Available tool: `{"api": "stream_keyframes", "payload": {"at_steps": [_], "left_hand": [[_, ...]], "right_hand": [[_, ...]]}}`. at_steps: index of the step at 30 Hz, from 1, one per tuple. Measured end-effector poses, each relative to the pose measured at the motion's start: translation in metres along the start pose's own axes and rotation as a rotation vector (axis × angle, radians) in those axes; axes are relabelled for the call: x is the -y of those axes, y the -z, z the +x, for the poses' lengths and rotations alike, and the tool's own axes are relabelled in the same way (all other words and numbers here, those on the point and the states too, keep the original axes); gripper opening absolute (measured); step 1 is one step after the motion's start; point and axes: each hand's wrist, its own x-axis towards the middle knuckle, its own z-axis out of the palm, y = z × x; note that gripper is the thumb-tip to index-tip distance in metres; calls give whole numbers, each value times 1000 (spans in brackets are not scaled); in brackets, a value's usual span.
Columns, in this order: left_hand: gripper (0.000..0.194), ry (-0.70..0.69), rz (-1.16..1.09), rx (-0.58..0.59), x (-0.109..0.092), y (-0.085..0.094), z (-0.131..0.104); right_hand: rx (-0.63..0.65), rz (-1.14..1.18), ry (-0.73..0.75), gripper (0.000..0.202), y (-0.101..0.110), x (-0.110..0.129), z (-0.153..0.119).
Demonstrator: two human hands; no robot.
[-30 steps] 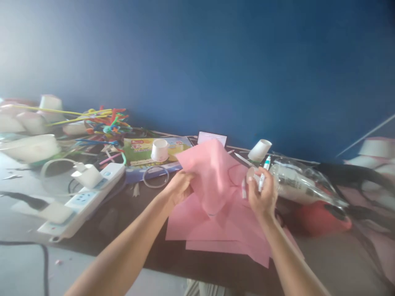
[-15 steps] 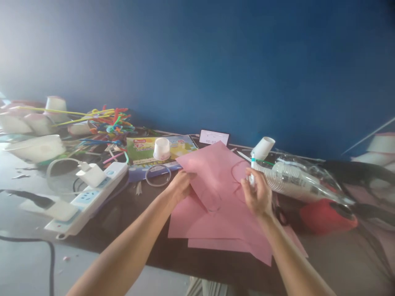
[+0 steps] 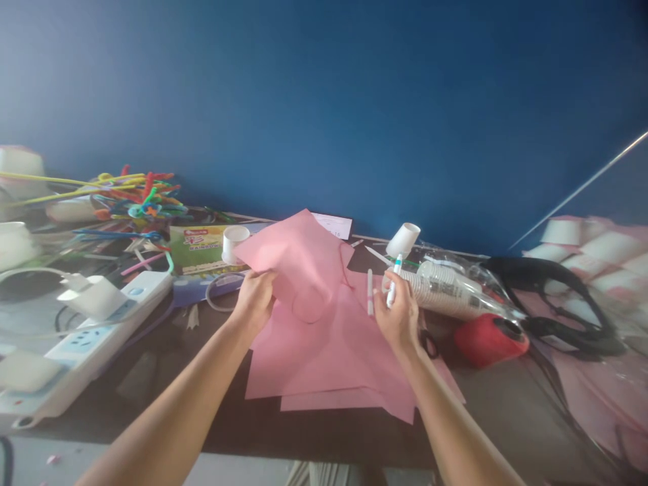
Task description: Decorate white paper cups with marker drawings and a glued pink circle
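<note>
My left hand (image 3: 254,295) pinches the left edge of a pink paper sheet (image 3: 304,256), which is lifted and bent. A round outline shows on its lower part, and a curved dark line near its right side. More pink sheets (image 3: 314,364) lie flat below it on the dark table. My right hand (image 3: 399,314) is closed around a white marker (image 3: 395,280) with a teal end, held upright at the right of the sheets. Close to its fingers, a slim white pen (image 3: 370,291) lies on the pink paper.
A power strip (image 3: 101,337) with plugs, bundled pipe cleaners (image 3: 142,196), a paper pad (image 3: 197,246) and a white cup (image 3: 235,243) stand left. On the right are another cup (image 3: 403,239), bagged stacked cups (image 3: 445,290), a red object (image 3: 491,339) and a black strap (image 3: 551,310).
The view has turned right. My left hand has lifted the pink sheet and drawn it left, away from my right hand, baring the slim white pen. The marker stays in my right hand.
</note>
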Motion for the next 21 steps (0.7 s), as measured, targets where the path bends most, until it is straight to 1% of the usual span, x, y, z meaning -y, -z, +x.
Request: {"api": "stream_keyframes", "payload": {"at_steps": [2, 4, 8, 12, 17, 21], "left_hand": [[23, 0, 23, 27, 1, -1, -1], [23, 1, 39, 39, 2, -1, -2], [20, 10, 28, 37, 0, 0, -3], [18, 100, -42, 67, -1, 0, 0], [21, 184, -130, 38, -4, -1, 1], [26, 180, -171, 93, -5, 0, 2]], "right_hand": [[7, -4, 12, 34, -1, 0, -1], [49, -38, 7, 35, -3, -1, -2], [235, -177, -19, 37, -4, -2, -6], [356, -297, -51, 38, -5, 1, -7], [413, -335, -94, 40, -3, 3, -7], [430, -318, -85, 45, -3, 0, -7]]}}
